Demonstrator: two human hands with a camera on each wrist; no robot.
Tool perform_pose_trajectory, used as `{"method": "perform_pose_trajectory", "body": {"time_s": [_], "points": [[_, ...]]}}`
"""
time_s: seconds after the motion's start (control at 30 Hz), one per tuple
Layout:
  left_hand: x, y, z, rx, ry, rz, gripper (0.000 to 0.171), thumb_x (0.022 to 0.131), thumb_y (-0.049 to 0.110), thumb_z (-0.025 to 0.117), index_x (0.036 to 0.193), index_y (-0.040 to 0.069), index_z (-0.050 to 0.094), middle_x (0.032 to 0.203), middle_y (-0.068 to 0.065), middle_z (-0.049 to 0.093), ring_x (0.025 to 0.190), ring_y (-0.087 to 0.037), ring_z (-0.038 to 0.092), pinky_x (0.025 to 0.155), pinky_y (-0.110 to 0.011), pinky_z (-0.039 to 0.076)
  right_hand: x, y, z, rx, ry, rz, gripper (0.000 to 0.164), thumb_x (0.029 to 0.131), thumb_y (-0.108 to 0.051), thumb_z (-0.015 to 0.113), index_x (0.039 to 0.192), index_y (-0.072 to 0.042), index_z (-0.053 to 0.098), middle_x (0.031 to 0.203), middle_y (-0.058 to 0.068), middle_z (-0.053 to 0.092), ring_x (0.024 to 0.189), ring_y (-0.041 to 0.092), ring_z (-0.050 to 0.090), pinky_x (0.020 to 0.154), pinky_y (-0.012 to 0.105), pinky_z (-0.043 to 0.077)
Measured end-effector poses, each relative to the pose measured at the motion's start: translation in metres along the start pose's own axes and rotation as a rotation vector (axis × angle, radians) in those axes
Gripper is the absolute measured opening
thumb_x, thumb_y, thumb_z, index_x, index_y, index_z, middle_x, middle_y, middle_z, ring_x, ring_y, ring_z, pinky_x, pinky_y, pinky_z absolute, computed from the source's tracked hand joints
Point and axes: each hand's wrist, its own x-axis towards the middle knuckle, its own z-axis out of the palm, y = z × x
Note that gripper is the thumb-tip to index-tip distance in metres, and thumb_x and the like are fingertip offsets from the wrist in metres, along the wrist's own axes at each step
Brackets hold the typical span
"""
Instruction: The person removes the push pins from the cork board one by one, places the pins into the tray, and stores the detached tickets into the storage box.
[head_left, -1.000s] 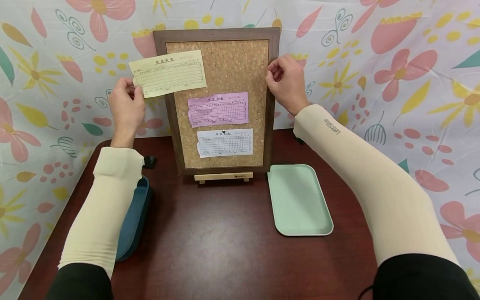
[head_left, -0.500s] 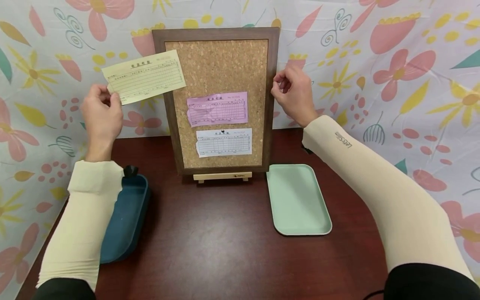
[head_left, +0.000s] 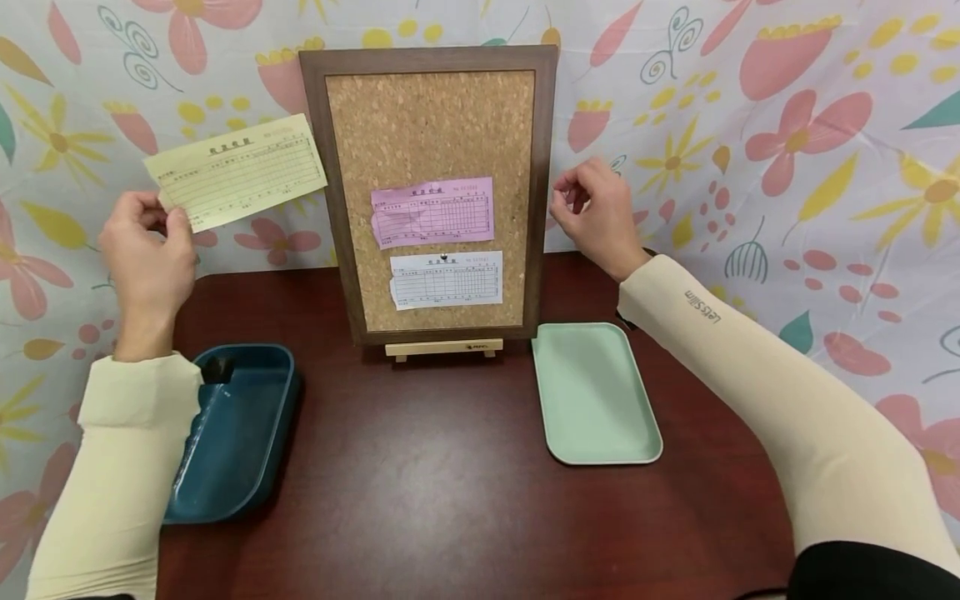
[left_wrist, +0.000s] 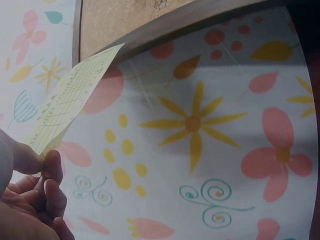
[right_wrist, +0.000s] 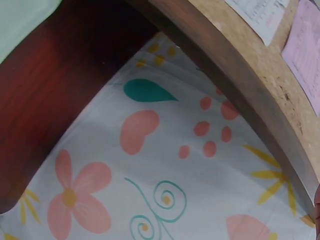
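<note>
A yellow receipt slip is pinched at its lower left corner by my left hand, thumb against fingers. Tilted up to the right, the slip has its right end beside the board's left frame in the head view. In the left wrist view the slip appears nearly edge-on above the fingertips. My right hand is just right of the cork board, fingers curled and thumb meeting the index finger; I cannot tell if something small is between them. A pink receipt and a white receipt are on the board.
The board leans on a small wooden easel. A light green tray lies at the right on the dark red table. At the left, a deep blue bin stands partly behind my left forearm. A floral cloth hangs behind.
My left hand has moved left and down with the yellow receipt slip, drawing it off the front of the board. My right hand has shifted right and slightly down, away from the board's frame.
</note>
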Motion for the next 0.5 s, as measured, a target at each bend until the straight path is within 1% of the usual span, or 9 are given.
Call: {"method": "perform_pose_trajectory", "body": {"time_s": [0.07, 0.1, 0.17, 0.23, 0.33, 0.5], "points": [[-0.002, -0.003, -0.004, 0.003, -0.002, 0.005, 0.024, 0.093, 0.018, 0.050, 0.105, 0.000, 0.059, 0.084, 0.013, 0.054, 0.061, 0.002, 0.045, 0.057, -0.017, 0.035, -0.005, 0.001, -0.001, 0.008, 0.002, 0.006, 0.005, 0.080, 0.003, 0.061, 0.083, 0.000, 0.061, 0.078, 0.009, 0.054, 0.064, 0.015, 0.051, 0.059, 0.027, 0.042], [-0.004, -0.004, -0.006, 0.006, -0.001, 0.002, 0.026, 0.093, 0.018, 0.050, 0.108, -0.002, 0.059, 0.084, 0.013, 0.054, 0.062, 0.003, 0.045, 0.058, -0.017, 0.035, -0.007, 0.001, -0.002, 0.010, 0.004, 0.007, 0.004, 0.080, 0.002, 0.061, 0.083, 0.000, 0.061, 0.077, 0.009, 0.054, 0.064, 0.015, 0.051, 0.059, 0.027, 0.042], [-0.007, -0.007, -0.011, 0.014, -0.002, 0.001, 0.027, 0.093, 0.019, 0.050, 0.108, -0.001, 0.059, 0.083, 0.014, 0.053, 0.065, 0.003, 0.045, 0.060, -0.017, 0.035, -0.010, 0.002, -0.003, 0.002, 0.007, 0.002, 0.003, 0.080, 0.001, 0.061, 0.083, 0.000, 0.062, 0.076, 0.009, 0.054, 0.064, 0.016, 0.051, 0.059, 0.029, 0.043], [-0.010, -0.010, -0.015, 0.029, -0.001, 0.003, 0.026, 0.092, 0.018, 0.050, 0.108, 0.001, 0.059, 0.081, 0.015, 0.052, 0.066, 0.003, 0.045, 0.060, -0.017, 0.035, -0.015, 0.003, -0.004, -0.011, 0.005, -0.008, 0.003, 0.080, 0.000, 0.061, 0.083, -0.001, 0.062, 0.075, 0.009, 0.054, 0.063, 0.016, 0.051, 0.059, 0.030, 0.042], [-0.016, -0.015, -0.023, 0.036, 0.001, -0.003, 0.022, 0.092, 0.018, 0.050, 0.107, 0.006, 0.060, 0.080, 0.016, 0.051, 0.068, 0.002, 0.046, 0.062, -0.017, 0.034, -0.022, 0.003, -0.005, -0.029, -0.005, -0.022, 0.004, 0.080, -0.001, 0.061, 0.083, -0.001, 0.063, 0.073, 0.008, 0.055, 0.063, 0.017, 0.051, 0.059, 0.032, 0.041], [-0.025, -0.022, -0.032, 0.033, 0.019, -0.005, 0.010, 0.091, 0.017, 0.051, 0.098, 0.017, 0.058, 0.076, 0.021, 0.050, 0.069, 0.004, 0.046, 0.063, -0.018, 0.032, -0.038, 0.002, -0.007, -0.038, -0.042, -0.022, 0.004, 0.081, -0.004, 0.061, 0.084, -0.002, 0.063, 0.076, 0.007, 0.056, 0.064, 0.017, 0.052, 0.060, 0.029, 0.042]]}}
